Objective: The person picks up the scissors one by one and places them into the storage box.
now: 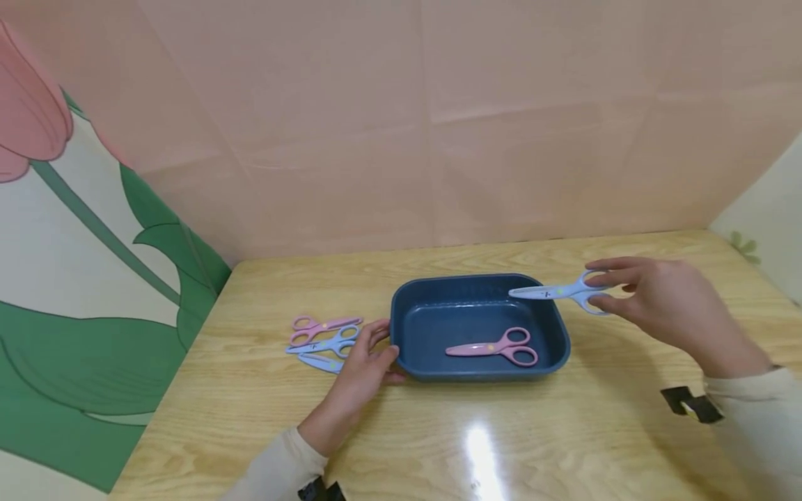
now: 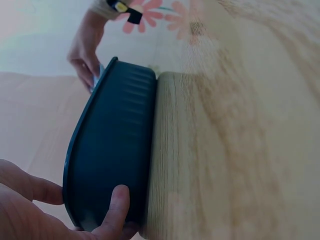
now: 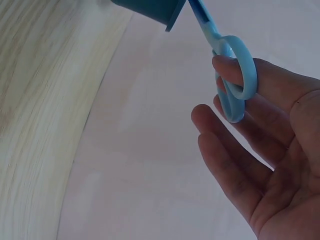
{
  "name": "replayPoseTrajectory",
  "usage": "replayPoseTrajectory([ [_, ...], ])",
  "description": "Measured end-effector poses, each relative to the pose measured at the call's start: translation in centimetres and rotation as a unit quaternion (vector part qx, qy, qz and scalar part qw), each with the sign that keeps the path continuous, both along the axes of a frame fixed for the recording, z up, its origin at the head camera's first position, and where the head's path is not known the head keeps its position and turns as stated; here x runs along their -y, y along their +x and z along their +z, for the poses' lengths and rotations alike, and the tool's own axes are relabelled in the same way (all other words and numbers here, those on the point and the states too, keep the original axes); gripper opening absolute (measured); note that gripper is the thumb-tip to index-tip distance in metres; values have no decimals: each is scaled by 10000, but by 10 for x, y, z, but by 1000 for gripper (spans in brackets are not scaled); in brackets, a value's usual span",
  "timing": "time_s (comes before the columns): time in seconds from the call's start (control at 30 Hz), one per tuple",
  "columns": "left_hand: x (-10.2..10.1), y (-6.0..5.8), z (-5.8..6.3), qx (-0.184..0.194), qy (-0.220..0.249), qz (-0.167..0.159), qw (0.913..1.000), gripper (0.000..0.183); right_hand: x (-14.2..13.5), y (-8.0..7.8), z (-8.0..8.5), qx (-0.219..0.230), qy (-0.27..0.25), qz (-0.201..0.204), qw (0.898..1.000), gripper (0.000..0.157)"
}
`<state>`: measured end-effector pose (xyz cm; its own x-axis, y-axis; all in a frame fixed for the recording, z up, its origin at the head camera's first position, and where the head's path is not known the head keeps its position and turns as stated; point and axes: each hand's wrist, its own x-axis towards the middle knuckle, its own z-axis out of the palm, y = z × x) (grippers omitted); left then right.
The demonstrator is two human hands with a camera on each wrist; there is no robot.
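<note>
My right hand point(image 1: 673, 306) pinches light blue scissors point(image 1: 551, 292) by the finger loops, with the blades pointing left over the right end of a dark blue tray point(image 1: 464, 376). In the right wrist view, a finger loop of the scissors point(image 3: 247, 70) sits around the thumb, and the other fingers spread out below. Pink scissors point(image 1: 485, 347) lie inside the tray, handles to the right. At the tray's left end my left hand point(image 1: 363, 369) holds the corner, its digits spread over rim and wall; the left wrist view shows a fingertip point(image 2: 120, 197) against the outer wall.
Left of the tray, pink scissors point(image 1: 313, 330), blue scissors point(image 1: 326, 343) and another blue pair point(image 1: 319, 361), partly hidden by my left hand, lie close together on the wooden table point(image 1: 250, 410). A pinkish sheet point(image 1: 376, 139) rises behind the table.
</note>
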<state>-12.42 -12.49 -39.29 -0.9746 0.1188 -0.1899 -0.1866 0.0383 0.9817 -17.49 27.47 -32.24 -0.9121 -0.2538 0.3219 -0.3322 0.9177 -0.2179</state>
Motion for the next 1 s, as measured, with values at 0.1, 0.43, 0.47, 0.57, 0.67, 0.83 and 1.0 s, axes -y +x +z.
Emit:
replayPoseTrajectory([
  [0.1,-1,1,1,11,-24,14,10000,49,4,0,1,58,124,104,9999,27],
  [0.43,0,3,2,-31,-65,13,10000,50,17,-4,7,185,285,344,9988,27],
  [0.47,0,3,2,-34,-71,6,10000,50,19,-4,8,205,306,362,9987,26],
  [0.57,0,4,2,-50,-83,8,10000,49,25,-5,9,255,408,469,9977,25],
  [0.67,1,4,1,-54,-98,33,9999,49,30,-5,9,269,522,572,9966,24],
  [0.83,2,4,0,-58,-119,25,9999,49,38,-6,7,439,536,557,9960,22],
  [1.0,1,4,1,-60,-94,-22,9999,50,46,-9,6,580,600,616,9946,22],
])
